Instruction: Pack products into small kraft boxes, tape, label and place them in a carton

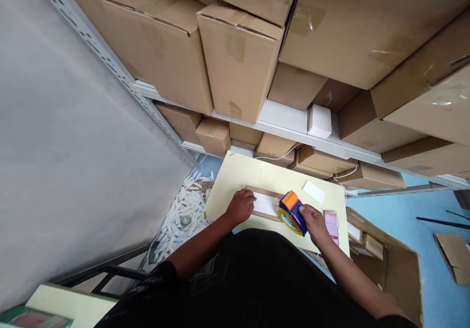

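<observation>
A flat cardboard box (265, 190) with a white sheet (266, 204) on its top lies on the pale yellow table. My left hand (241, 206) is closed at the box's left end, its fingers curled and a fingertip at the white sheet's edge. Over the right end, my right hand (313, 220) grips a tape dispenser (293, 214), dark blue with an orange part and a yellow-edged tape roll. The dispenser hides that end of the box, and I cannot tell whether it touches it.
On the table (223, 186) lie a white card (313, 191) and a phone (331, 227). White paper strips (179, 220) heap at the left. An open carton (402, 274) stands at the right. Shelves (279, 117) packed with cardboard boxes (238, 63) rise behind; a wall (81, 137) borders the left.
</observation>
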A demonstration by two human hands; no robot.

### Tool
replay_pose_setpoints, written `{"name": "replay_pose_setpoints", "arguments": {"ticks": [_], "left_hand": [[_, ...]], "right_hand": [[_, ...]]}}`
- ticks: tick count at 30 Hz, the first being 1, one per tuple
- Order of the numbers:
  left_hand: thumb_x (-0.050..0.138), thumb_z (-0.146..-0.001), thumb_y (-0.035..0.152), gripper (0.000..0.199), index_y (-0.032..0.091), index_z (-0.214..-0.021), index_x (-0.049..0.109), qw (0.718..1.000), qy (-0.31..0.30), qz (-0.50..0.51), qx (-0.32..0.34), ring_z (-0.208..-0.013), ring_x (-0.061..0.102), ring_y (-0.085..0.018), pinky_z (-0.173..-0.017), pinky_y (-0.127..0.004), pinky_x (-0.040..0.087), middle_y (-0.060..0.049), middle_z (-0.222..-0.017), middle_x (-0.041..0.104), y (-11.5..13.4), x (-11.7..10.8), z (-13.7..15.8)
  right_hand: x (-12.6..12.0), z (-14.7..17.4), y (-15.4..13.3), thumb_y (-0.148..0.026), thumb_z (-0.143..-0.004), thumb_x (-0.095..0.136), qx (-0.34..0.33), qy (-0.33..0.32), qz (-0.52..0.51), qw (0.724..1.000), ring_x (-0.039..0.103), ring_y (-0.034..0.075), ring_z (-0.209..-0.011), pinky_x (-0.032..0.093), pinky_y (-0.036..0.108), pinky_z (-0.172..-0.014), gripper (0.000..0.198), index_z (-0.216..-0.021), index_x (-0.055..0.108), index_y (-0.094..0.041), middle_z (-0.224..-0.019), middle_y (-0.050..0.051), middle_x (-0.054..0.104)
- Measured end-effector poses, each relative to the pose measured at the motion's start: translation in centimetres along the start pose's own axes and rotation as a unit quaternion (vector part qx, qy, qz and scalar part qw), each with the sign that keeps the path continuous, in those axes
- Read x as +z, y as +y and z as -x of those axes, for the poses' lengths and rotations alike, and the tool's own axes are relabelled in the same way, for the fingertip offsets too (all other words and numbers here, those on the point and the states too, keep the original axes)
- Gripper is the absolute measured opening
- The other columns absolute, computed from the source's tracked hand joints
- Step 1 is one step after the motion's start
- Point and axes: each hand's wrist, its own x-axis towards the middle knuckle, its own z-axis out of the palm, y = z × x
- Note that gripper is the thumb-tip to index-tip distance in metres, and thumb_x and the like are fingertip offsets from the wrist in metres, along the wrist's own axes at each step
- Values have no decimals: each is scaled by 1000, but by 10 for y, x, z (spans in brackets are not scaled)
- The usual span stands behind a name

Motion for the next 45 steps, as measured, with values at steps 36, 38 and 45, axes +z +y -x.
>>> {"name": "replay_pose_setpoints", "arguments": {"ticks": [36, 38, 45], "left_hand": [[42, -102, 37, 33, 20, -83, 62, 916, 25, 295, -272, -75, 66, -21, -69, -30, 48, -3, -72, 67, -8, -8, 0], [41, -102, 41, 34, 21, -83, 60, 899, 29, 336, -279, -71, 64, -19, -67, -28, 47, -1, -69, 65, -12, -5, 1], [46, -100, 53, 35, 23, -83, 53, 862, 5, 405, -305, -53, 61, -16, -54, -27, 45, 3, -63, 58, -22, 0, -2]], "right_hand": [[66, -70, -62, -66, -72, 81, 37, -321, 175, 930, 69, 21, -74, 51, 30, -70, 53, -93, 74, -17, -83, 4, 77], [63, -72, -63, -61, -70, 85, 34, -382, 133, 914, 72, 22, -83, 53, 32, -80, 58, -105, 74, -17, -93, 3, 78], [55, -76, -70, -60, -63, 89, 52, -375, 91, 921, 68, 19, -75, 50, 29, -72, 57, -95, 70, -17, -82, 1, 75]]}}
